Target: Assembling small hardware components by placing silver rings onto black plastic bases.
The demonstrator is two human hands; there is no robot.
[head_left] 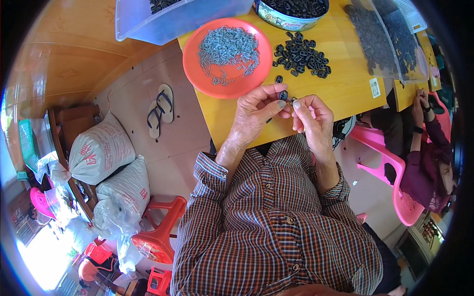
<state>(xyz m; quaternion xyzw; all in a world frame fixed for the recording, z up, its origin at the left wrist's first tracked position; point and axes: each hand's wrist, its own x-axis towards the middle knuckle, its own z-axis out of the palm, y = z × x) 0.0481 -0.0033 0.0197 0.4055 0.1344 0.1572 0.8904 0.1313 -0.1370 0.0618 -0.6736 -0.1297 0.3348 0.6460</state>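
Observation:
Over the near edge of the yellow table, my left hand (pixel 261 109) pinches a small black oval plastic piece (pixel 283 95) between thumb and fingers. My right hand (pixel 314 117) is closed close beside it, thumb against forefinger; whatever tiny part sits at those fingertips is too small to make out. Just beyond my hands lies a pile of similar black pieces with holes (pixel 301 55), and one loose piece (pixel 279 79) lies nearer to me. Left of the pile, an orange-red round plate (pixel 192 64) holds a heap of small grey metal pins (pixel 228 47).
A clear plastic bin (pixel 182 27) and a round tin (pixel 291 23) of black parts stand at the back. Clear containers (pixel 375 44) are at the right. Another person (pixel 424 158) sits beside a pink chair (pixel 395 172). Sandals (pixel 160 111), sacks (pixel 101 150) and a red stool (pixel 163 227) are at left.

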